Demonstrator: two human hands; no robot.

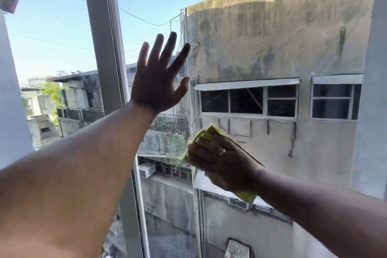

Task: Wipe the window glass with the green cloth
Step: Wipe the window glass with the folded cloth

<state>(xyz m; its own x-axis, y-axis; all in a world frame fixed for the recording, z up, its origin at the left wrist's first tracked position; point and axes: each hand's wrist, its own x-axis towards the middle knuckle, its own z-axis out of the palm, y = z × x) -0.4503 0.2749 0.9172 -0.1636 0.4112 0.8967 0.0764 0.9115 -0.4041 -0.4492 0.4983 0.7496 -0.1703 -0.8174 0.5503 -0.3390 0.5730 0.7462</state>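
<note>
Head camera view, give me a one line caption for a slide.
Right hand presses a green cloth to the window glass; left hand spread open.

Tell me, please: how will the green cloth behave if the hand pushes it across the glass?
The green cloth looks soft and floppy: it is bunched under the right hand, with a loose end hanging below the wrist. It probably folds or bunches rather than sliding flat. It seems light, since the fingers alone press it to the window glass.
</note>
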